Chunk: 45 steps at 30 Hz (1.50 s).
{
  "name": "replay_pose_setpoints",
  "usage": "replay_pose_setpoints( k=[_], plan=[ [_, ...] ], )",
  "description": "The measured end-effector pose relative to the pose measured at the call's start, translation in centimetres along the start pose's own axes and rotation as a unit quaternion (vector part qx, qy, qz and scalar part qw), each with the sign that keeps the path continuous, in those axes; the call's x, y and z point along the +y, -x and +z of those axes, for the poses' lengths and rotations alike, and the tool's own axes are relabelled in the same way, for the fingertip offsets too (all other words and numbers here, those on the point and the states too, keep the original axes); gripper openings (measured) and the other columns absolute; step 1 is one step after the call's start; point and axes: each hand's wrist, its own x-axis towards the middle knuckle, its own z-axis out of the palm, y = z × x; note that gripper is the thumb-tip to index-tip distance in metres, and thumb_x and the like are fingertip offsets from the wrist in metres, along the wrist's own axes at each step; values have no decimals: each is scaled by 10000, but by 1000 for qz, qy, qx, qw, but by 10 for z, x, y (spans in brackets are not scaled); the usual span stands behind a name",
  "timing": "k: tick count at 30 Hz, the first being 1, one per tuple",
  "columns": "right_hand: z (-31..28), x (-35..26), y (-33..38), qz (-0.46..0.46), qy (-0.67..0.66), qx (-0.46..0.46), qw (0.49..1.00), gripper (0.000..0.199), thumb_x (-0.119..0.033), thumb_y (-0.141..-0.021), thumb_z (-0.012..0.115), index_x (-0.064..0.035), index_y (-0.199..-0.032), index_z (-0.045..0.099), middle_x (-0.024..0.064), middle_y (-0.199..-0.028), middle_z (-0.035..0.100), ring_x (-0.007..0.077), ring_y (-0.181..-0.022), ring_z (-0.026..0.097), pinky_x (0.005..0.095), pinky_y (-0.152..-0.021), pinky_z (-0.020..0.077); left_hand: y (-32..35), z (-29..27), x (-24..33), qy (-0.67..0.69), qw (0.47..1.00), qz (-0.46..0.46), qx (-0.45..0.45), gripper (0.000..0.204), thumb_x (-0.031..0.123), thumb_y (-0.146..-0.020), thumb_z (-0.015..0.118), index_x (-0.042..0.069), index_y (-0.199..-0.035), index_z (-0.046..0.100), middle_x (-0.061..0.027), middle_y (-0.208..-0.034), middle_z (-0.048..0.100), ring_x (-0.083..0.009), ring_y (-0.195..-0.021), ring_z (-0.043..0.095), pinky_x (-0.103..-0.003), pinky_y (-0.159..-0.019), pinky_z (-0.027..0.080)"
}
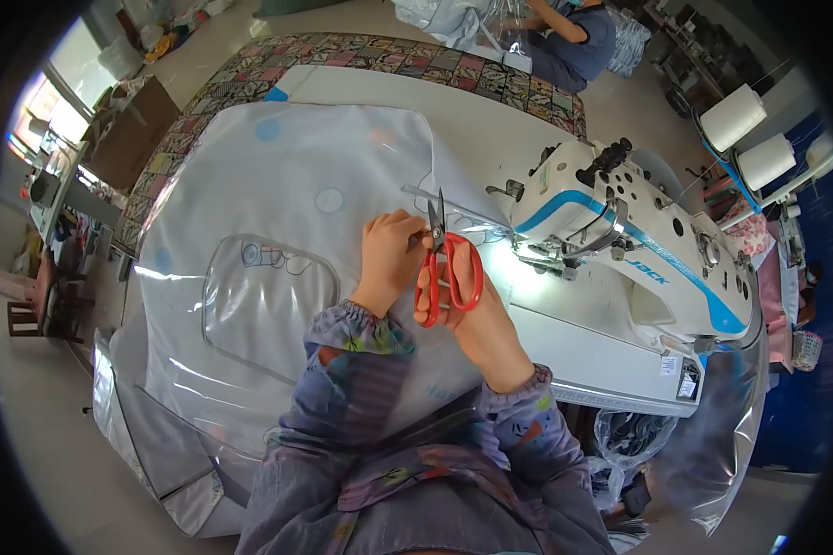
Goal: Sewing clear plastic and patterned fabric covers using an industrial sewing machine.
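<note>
Red-handled scissors (478, 277) are in my right hand (484, 328), my fingers in and around the loops. Their dark blades point away from me and look nearly closed. Just left of the blades, my left hand (386, 264) is closed in a pinch; whatever its fingertips hold is hidden. A narrow pale strip (421, 193) lies across by the blade tips. Under both hands spreads a large grey, partly see-through plastic sheet (296, 171) with pale blue spots and a rounded clear panel (273, 301). Its right edge runs toward the sewing machine's lit needle area.
A white and blue sewing machine (652, 259) stands close on the right, with white thread cones (733, 118) behind it. Patterned cloth (333, 54) covers the table's far edge. Another person (578, 42) sits beyond. The plastic sheet hangs over the left side.
</note>
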Motion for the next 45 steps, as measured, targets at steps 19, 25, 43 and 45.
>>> replay_pose_setpoints(
  k=[19, 25, 43, 45],
  plan=[
    [-47, 13, 98, -246, 474, 76, 842, 416, -192, -981, 721, -55, -1346, 577, 102, -882, 610, 223, -653, 650, 353, -579, 494, 1, -4, -4, 21, 999, 38, -8, 118, 169, -929, 729, 72, -988, 762, -106, -890, 705, -318, -781, 660, -422, -739, 506],
    [-152, -1, 128, -133, 735, 305, 590, 248, -207, -981, 625, -96, -1201, 616, 165, -967, 671, 355, -843, 730, 478, -664, 592, -9, -7, -11, 32, 997, -29, -65, 196, 183, -1028, 663, 35, -1108, 763, -87, -977, 751, -174, -810, 660, -322, -756, 530],
    [-358, 142, 349, -137, 248, 743, 606, 199, -184, -984, 696, 7, -970, 747, 49, -741, 715, 115, -624, 655, 286, -583, 506, -51, 39, 18, -11, 961, 167, -219, 597, 186, -1059, 617, -11, -1573, 388, -192, -1548, 517, -337, -1381, 537, -414, -1149, 415],
    [-382, 138, 354, -86, 267, 725, 629, 195, -183, -965, 704, 2, -995, 753, 67, -748, 727, 130, -611, 663, 297, -593, 515, -59, 43, 21, -83, 939, 109, -314, 519, 176, -1053, 619, -13, -1514, 475, -197, -1513, 549, -345, -1379, 537, -415, -1148, 408]
  ],
)
